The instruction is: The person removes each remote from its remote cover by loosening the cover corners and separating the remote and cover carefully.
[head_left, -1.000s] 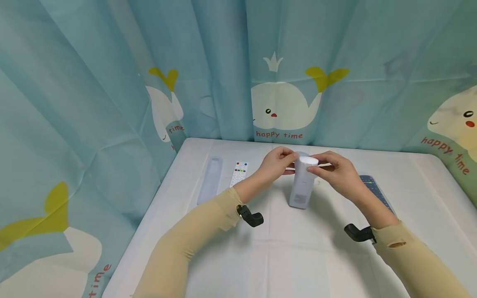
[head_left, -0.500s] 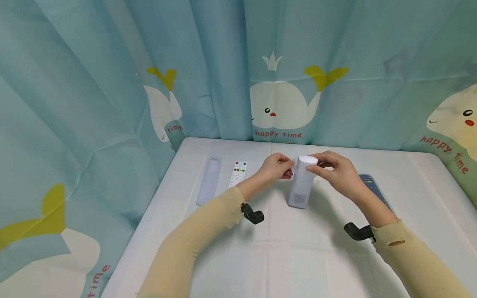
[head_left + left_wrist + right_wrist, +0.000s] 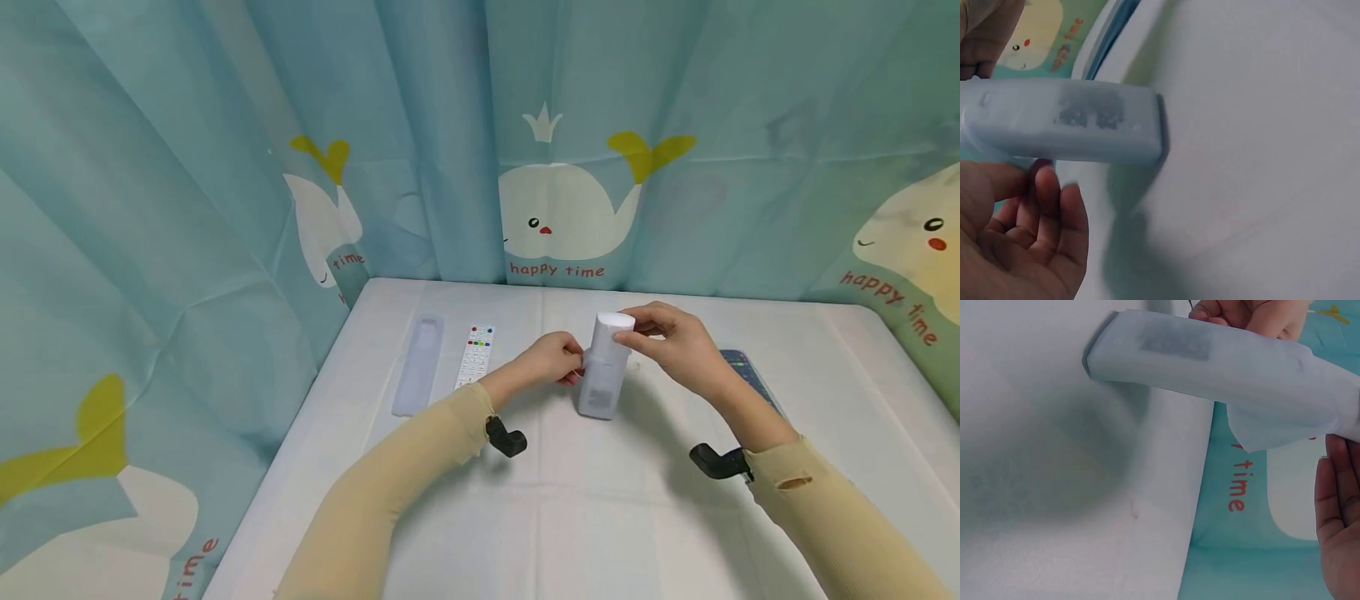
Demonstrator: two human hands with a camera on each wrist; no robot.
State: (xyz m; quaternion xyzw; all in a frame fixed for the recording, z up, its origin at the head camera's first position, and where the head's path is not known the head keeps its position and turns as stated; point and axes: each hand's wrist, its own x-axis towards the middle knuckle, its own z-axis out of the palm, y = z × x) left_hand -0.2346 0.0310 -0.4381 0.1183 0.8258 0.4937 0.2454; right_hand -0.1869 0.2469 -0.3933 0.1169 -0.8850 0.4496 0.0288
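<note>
A white remote control (image 3: 611,329) stands upright, its lower part inside a translucent silicone cover (image 3: 602,392). Near the remote's bare upper end, my right hand (image 3: 671,340) pinches it between thumb and fingers. My left hand (image 3: 551,358) pinches the cover's edge at the left side. A dark printed patch shows through the cover (image 3: 1022,119) in the left wrist view. The right wrist view shows a loose flap of the cover (image 3: 1266,428) hanging away from the remote. The remote's keys are hidden.
On the white table (image 3: 540,517), another translucent cover (image 3: 418,367) lies at left beside a white remote with coloured buttons (image 3: 476,354). A dark blue remote (image 3: 750,375) lies at right, partly behind my right forearm. A blue whale-print curtain (image 3: 420,167) borders the table.
My left hand has moved down from the remote's top, drawing the cover's edge down with it. More of the white remote is bare. My right hand has stayed at the upper end.
</note>
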